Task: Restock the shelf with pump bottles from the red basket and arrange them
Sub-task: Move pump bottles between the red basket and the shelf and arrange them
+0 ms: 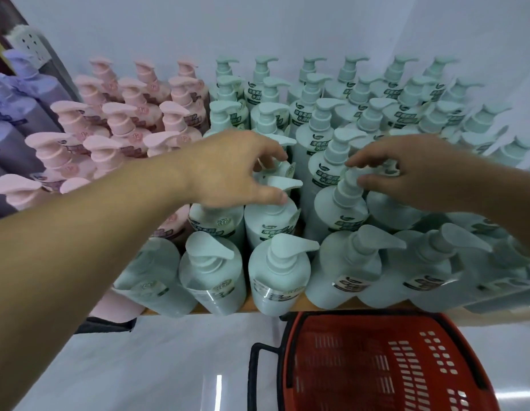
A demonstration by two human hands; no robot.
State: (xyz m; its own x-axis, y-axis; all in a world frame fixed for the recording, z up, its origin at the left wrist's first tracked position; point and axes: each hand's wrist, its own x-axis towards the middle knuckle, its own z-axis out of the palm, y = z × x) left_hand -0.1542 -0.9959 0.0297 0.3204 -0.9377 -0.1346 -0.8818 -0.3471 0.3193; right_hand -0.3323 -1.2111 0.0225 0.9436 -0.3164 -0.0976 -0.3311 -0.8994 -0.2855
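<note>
Now both hands are out over the mint-green pump bottles, well apart from each other. Left hand (234, 170) reaches in from the near left, fingers curled down onto the pump head (283, 182) of a mint-green bottle (269, 221) in the second row from the near edge; thumb and fingertips sit on either side of that pump, so it looks like a light pinch. Right hand (412, 170) comes in from the right, finger and thumb pinching the pump collar (348, 185) of another green bottle (341, 209) just right of the first. Far behind, rows of green bottles run back to the white wall. Left of them stand pink pump bottles (118, 126), then purple ones (17, 96) at the far left edge. Red basket (385, 363) sits near and low, below the shelf's wooden front edge (249, 305); nothing visible inside it.
</note>
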